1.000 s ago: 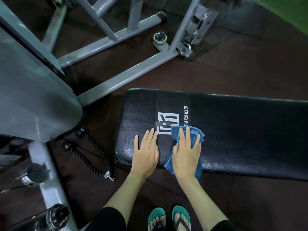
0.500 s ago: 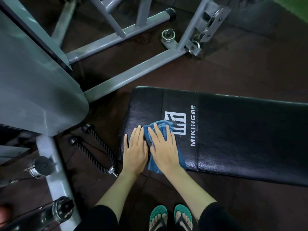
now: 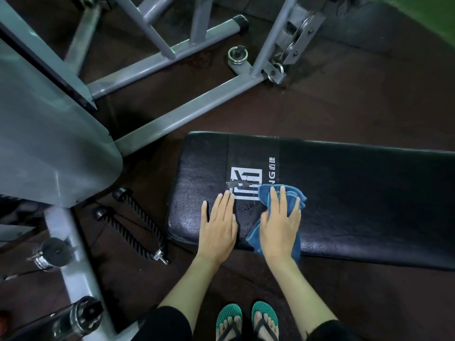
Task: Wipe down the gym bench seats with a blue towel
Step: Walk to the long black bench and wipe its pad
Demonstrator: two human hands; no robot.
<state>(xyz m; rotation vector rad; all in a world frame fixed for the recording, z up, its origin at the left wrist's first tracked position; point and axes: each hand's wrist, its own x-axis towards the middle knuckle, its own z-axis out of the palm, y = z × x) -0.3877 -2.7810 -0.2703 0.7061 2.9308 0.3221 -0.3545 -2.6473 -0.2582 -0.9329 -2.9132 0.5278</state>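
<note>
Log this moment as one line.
step: wiping bench pad | right hand flat on blue towel, beside logo | left hand flat on pad, bare

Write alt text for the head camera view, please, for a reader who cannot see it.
A person's right hand presses a blue towel flat on a black gym bench, beside its white logo. The left hand rests flat on the pad nearby. Grey machine frames stand behind it.
</note>
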